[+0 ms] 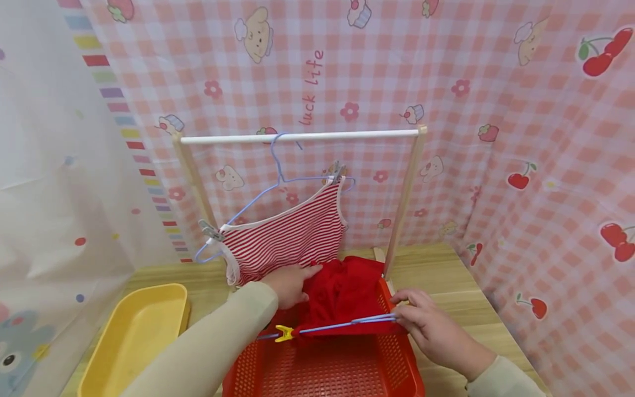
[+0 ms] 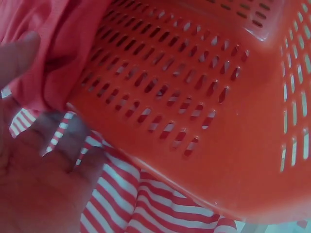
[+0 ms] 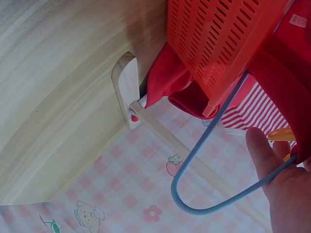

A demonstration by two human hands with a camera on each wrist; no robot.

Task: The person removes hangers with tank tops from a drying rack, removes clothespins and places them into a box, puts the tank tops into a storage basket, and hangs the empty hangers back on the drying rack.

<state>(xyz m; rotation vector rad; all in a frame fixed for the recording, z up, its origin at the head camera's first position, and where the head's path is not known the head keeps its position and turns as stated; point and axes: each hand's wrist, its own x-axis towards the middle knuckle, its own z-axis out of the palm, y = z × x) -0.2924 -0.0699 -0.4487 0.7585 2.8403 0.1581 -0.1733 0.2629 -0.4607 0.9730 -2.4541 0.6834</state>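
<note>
A red garment (image 1: 342,286) lies bunched over the far part of a red plastic basket (image 1: 414,364), with its near edge along a blue hanger (image 1: 327,327). One yellow clothespin (image 1: 284,333) sits on the hanger's left part. My left hand (image 1: 290,284) touches the garment at the basket's far rim, fingers spread, over the striped cloth in the left wrist view. At the hanger's right end my right hand (image 1: 439,333) pinches another yellow clothespin (image 3: 281,135), beside the hanger wire and red cloth; the fingers partly hide it.
A red-and-white striped top (image 1: 292,237) hangs from a second blue hanger by two grey clothespins. That hanger hooks over the white bar (image 1: 297,137) of a wooden rack, behind the basket. To the left stands a yellow tray (image 1: 181,309) on the wood-grain table (image 1: 426,259).
</note>
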